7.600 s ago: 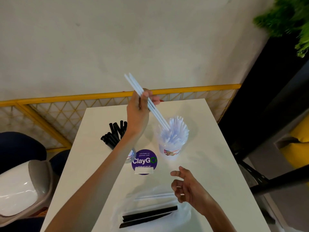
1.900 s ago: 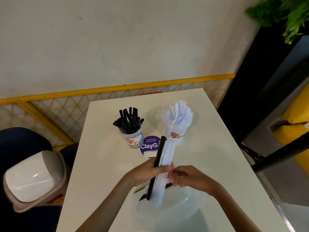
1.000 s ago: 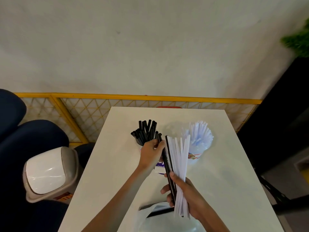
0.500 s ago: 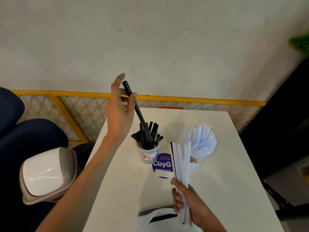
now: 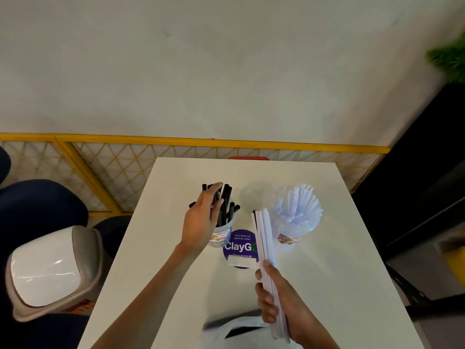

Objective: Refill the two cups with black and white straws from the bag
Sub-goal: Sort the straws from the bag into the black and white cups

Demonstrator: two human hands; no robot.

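Toward the worktop's (image 5: pixel 339 273) far edge, rests left hand (image 5: pixel 201 222) on the black straws (image 5: pixel 227 200) in their cup (image 5: pixel 224 234), with fingers (image 5: pixel 214 195) apart, gripping nothing. By the near edge, clamps right hand (image 5: pixel 284 301) round white straws (image 5: pixel 264 235). Risks tipping cup by snagging straws on withdrawal.

Head camera looks steeply down onto table (image 5: pixel 327 273).

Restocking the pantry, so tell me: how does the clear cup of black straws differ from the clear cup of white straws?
The clear plastic cup of black straws looks narrower than the clear plastic cup of white straws. The left hand touches the black-straw cup's straws; the white-straw cup stands untouched. Both stand upright with matching labels.
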